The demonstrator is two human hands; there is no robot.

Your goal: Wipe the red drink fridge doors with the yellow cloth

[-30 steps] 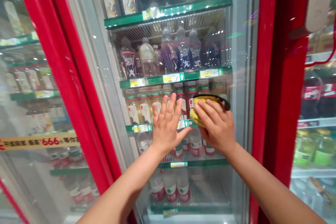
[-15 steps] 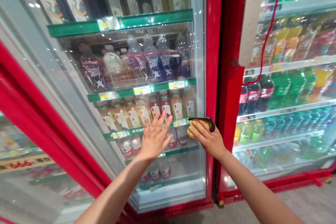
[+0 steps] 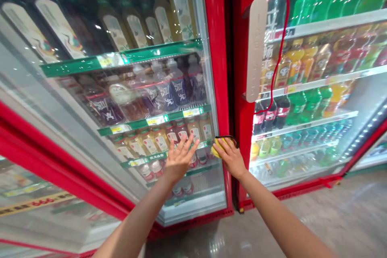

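you face a red-framed drinks fridge (image 3: 216,48) with a glass door (image 3: 169,88), green shelf rails carrying yellow price tags, tea bottles up top and red-capped water bottles (image 3: 151,167) low down. beside it a second cooler (image 3: 317,88) holds cola bottles (image 3: 269,117) and green soda; its white handle's writing is too blurred to read. your left hand (image 3: 178,159) lies flat on the glass, fingers spread, holding nothing. your right hand (image 3: 231,157) presses a yellow cleaning pad (image 3: 218,145) against the door's right edge, fingers laid over it.
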